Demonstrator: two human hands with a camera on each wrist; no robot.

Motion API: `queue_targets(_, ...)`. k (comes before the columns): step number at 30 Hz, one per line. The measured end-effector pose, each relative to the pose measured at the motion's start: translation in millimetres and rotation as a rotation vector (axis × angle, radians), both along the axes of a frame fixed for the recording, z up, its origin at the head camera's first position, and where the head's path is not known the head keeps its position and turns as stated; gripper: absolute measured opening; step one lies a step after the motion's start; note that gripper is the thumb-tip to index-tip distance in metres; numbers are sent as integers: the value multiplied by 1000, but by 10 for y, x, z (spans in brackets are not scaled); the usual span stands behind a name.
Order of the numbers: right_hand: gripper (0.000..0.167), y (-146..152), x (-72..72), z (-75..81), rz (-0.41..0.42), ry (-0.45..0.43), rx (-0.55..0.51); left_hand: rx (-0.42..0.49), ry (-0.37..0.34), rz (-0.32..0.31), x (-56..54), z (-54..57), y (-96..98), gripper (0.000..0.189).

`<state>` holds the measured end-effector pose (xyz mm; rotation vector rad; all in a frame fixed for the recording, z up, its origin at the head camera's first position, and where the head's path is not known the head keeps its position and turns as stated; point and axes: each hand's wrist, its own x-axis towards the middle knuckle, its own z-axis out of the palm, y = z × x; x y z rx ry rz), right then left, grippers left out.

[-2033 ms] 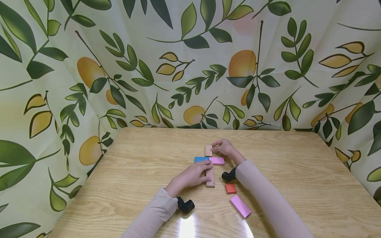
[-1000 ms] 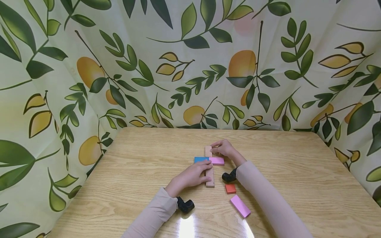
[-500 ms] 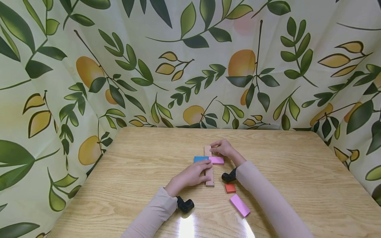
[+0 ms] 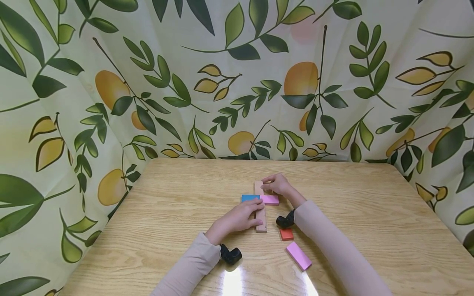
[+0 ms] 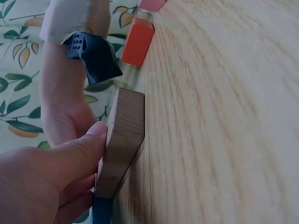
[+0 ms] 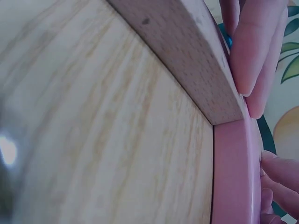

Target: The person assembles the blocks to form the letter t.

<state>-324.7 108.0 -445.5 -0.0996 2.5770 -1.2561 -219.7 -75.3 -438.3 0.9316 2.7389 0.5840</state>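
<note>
My left hand (image 4: 238, 216) lies over a long wooden block (image 4: 261, 224). In the left wrist view its thumb rests along the top edge of the wooden block (image 5: 124, 126), and its fingertips reach the block's far end. A blue block (image 4: 249, 198) and a pink block (image 4: 270, 200) meet end to end across that end. Beyond them stands a paler wooden block (image 4: 259, 188). My right hand (image 4: 278, 185) touches the right side of this paler block with its fingertips. In the right wrist view the pink block (image 6: 233, 172) abuts the wooden block (image 6: 187, 56).
A red block (image 4: 286, 234) lies to the right of the long wooden block. Nearer the front is a second pink block (image 4: 298, 255), set at a slant. The wooden table (image 4: 185, 176) ends at a leaf-and-fruit patterned cloth (image 4: 237, 102).
The paler wooden block has shifted very slightly left and toward the blue and pink blocks under my right hand's fingertips. My left hand has stayed in place.
</note>
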Motion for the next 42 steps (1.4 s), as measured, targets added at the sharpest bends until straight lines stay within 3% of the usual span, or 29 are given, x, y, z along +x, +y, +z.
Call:
queue_targets(19,36,-6,58,10,4,62,0,-8,-2,7,14,27,-2,53)
queue_targets(27,37,21,101,46,2,42,22,-4,-1,1,20,30,-2,53)
queue_targets(42,34,36,216,143,46,35,-19,-81,58,-33,19,16,-6,56)
